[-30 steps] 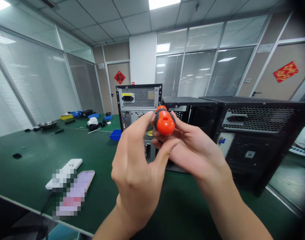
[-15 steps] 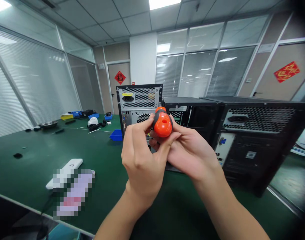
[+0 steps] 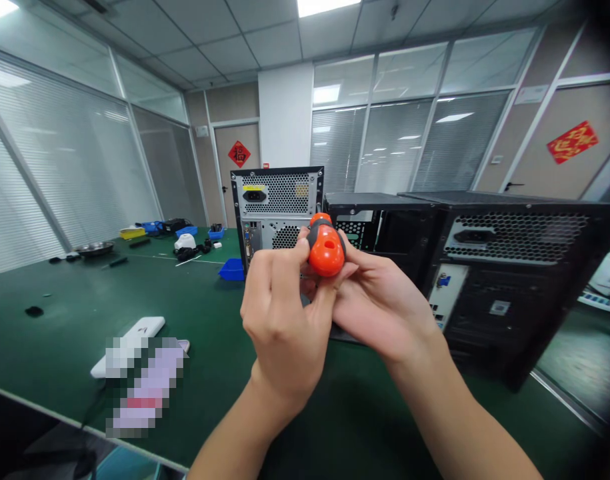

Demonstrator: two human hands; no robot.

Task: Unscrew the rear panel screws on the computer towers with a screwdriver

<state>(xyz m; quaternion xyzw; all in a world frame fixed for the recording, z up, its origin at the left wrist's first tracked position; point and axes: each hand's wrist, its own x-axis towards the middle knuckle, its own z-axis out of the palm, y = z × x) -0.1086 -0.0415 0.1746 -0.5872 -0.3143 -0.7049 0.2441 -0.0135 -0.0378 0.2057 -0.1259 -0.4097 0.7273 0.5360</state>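
Both my hands meet at chest height around a screwdriver with an orange and black handle [image 3: 325, 248], its butt end facing me. My left hand [image 3: 282, 320] curls its fingers and thumb against the handle's left side. My right hand [image 3: 379, 303] wraps the handle from the right and below. The shaft and tip are hidden behind my fingers. Just beyond stands a silver-backed computer case [image 3: 277, 200] with its rear panel toward me.
Two black computer cases [image 3: 509, 267] stand to the right on the green table [image 3: 85, 307]. A white device [image 3: 135, 333] and a blurred-out item lie at the left. Blue bins [image 3: 232, 269], cables and a metal bowl [image 3: 95, 249] sit far back left.
My left hand has closed in and shifted slightly right and away from me, its fingers curling tighter on the handle. The screwdriver has barely moved.
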